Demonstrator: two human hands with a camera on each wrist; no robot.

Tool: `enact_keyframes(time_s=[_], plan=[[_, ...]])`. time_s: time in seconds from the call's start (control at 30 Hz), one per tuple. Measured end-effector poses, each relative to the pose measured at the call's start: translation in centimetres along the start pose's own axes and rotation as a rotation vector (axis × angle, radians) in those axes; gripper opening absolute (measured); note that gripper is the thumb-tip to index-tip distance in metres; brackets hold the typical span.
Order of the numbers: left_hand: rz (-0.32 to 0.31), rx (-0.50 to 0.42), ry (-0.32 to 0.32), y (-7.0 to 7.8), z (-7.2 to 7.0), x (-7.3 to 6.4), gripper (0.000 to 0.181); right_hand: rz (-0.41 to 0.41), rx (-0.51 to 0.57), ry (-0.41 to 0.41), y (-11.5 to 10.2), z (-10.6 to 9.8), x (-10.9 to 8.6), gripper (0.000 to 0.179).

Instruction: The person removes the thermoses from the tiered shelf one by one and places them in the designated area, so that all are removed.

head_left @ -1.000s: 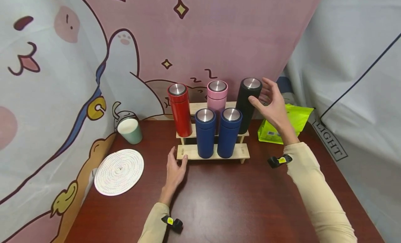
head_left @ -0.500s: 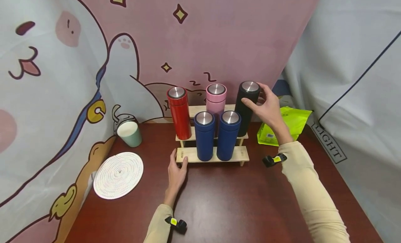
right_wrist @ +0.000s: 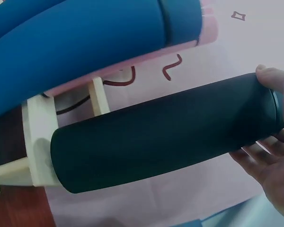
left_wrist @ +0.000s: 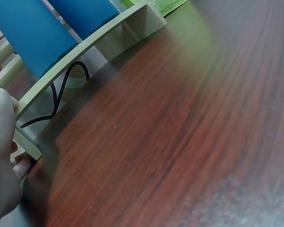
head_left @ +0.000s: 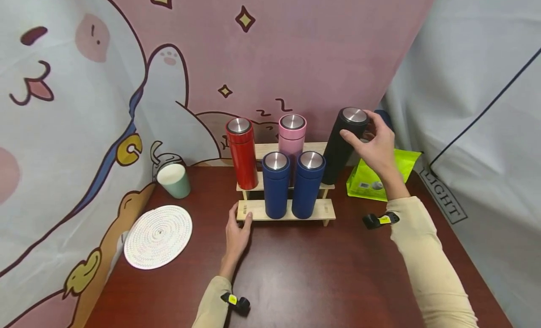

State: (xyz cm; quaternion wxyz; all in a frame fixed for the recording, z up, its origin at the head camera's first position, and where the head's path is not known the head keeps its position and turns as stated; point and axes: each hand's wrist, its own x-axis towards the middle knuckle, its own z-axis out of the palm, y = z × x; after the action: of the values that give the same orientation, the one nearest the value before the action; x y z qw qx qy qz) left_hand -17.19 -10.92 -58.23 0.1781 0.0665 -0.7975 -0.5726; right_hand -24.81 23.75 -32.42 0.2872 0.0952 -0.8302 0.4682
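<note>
Near its top, a black thermos (head_left: 341,147) is gripped by my right hand (head_left: 376,144); it leans to the right, its base at the right end of the rack's middle step. My left hand (head_left: 237,234) holds the left end of the wooden tiered rack (head_left: 253,210), thumb in front. Two blue thermoses (head_left: 276,187) (head_left: 310,187) stand on the low front step. Behind them are a red thermos (head_left: 243,154) at the left and a pink thermos (head_left: 292,135) in the middle, its lower part hidden. The right wrist view shows the black thermos (right_wrist: 161,135) with its base close to the rack (right_wrist: 42,142).
To the right of the rack stands a bright green bag (head_left: 372,180), partly behind my right arm. A pale green cup (head_left: 175,183) and a round white woven mat (head_left: 158,236) are at the left on the dark red wooden table (head_left: 296,271). Printed cloth hangs behind.
My right hand has closed round the black thermos and moved right, tipping its top rightward from upright. My left hand has stayed at the rack's left end.
</note>
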Motion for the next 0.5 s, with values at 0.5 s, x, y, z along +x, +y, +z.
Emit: enact_keyframes(time_s=[0.5], plan=[[-0.002,-0.033,0.001,-0.4,0.1,0.0,0.059,0.032,-0.015,0.045,0.7,-5.0,-0.5,0.063]])
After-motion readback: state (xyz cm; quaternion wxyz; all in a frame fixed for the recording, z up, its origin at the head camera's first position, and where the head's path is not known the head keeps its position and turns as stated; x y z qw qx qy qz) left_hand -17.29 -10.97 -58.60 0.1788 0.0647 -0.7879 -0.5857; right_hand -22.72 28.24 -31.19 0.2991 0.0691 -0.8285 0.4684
